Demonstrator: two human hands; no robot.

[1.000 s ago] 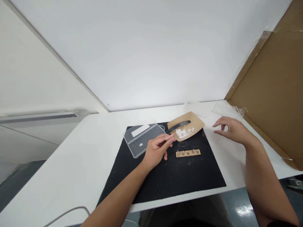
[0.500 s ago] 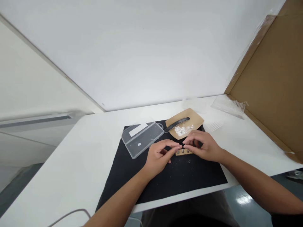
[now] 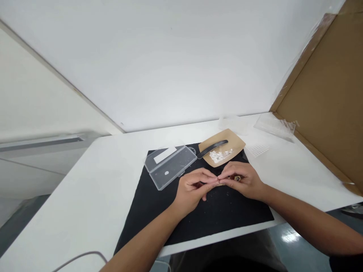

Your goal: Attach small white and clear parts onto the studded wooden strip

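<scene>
My left hand (image 3: 193,186) and my right hand (image 3: 241,178) meet fingertip to fingertip over the black mat (image 3: 204,223). Thumb and forefinger of each are pinched together; whatever lies between them is too small or too hidden to make out. Beneath the fingers a small tan strip (image 3: 224,186) shows only partly, mostly covered by my hands. A small round metallic piece (image 3: 237,178) peeks out between the fingers of my right hand. Just behind them lies a tan tray (image 3: 236,141) with white chips (image 3: 219,155) and a curved black tool (image 3: 212,148).
An open clear plastic case (image 3: 172,172) with a white strip (image 3: 165,155) lies left of the tray. To the right are a white dotted sheet (image 3: 258,150) and a clear plastic piece (image 3: 275,126). A cardboard wall (image 3: 326,98) stands at the right; a cable (image 3: 82,257) runs front left.
My right hand has lowered slightly and moved to the left hand, so the fingertips now touch. The tan strip with round metal pieces, visible before, is now mostly covered.
</scene>
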